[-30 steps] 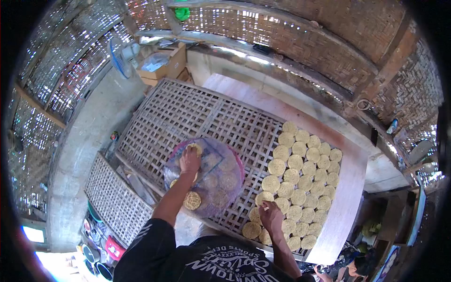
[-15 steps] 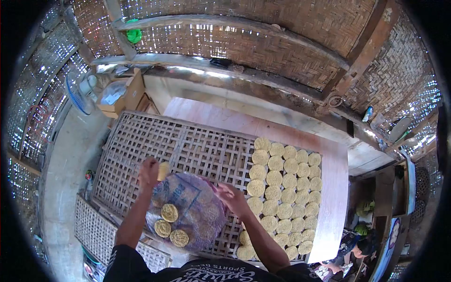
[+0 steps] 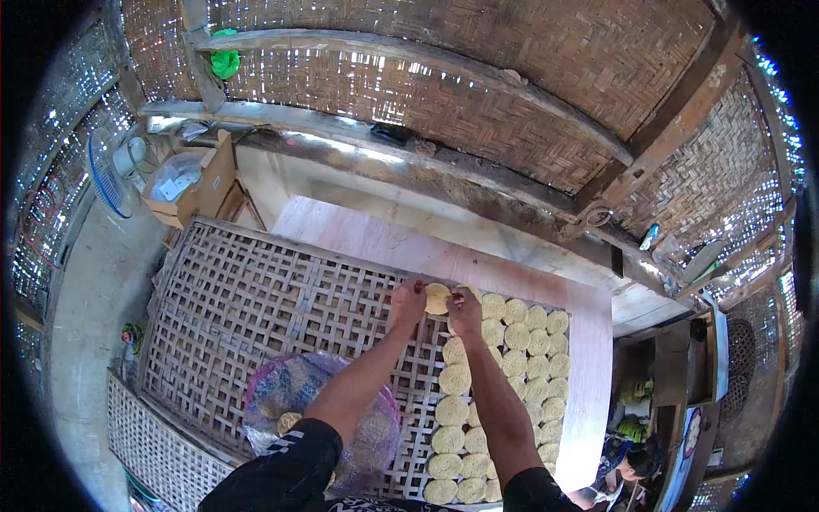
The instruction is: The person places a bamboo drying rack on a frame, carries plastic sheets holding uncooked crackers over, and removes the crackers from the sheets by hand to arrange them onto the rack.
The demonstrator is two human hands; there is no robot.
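Observation:
Both of my hands hold one round yellow noodle-like disc (image 3: 438, 299) over the woven slatted rack, near the top of the rows of discs. My left hand (image 3: 409, 303) pinches its left edge, and my right hand (image 3: 463, 311) grips its right edge. Rows of similar discs (image 3: 453, 380) cover the right part of the rack (image 3: 247, 290). A round purplish plastic sheet (image 3: 375, 427) lies lower on the rack, partly under my left forearm, with a disc (image 3: 288, 421) on it.
A pale board (image 3: 589, 375) extends beyond the rack at the back and right. A cardboard box (image 3: 205, 188) and a blue fan (image 3: 109, 175) stand at the upper left. A second slatted rack (image 3: 162, 435) is lower left. Another person (image 3: 627, 465) is at the lower right.
My left hand has moved right from above the plastic sheet with a disc. My right hand has left the sheet's edge and moved up to the disc. The view has shifted.

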